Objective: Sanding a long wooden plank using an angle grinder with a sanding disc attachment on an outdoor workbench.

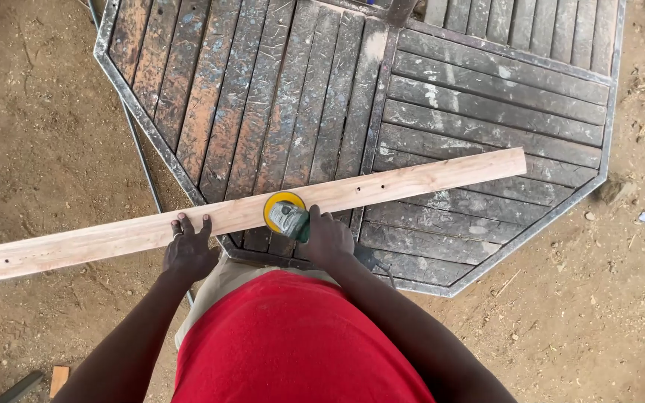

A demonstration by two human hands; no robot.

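Red shirt [300, 343] below; left hand [188, 250] presses plank [412, 181] flat, right hand [326, 237] grips sander [287, 215] on it, plank running left-right.

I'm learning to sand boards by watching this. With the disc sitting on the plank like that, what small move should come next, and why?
Probably slide the sander in the right hand along the plank toward its far right end. The yellow disc sits mid-length, the left hand pins the board just left of it, and the long stretch over the metal table lies open.

left hand [188, 250] on plank [382, 186], right hand [326, 239] gripping sander [287, 216]
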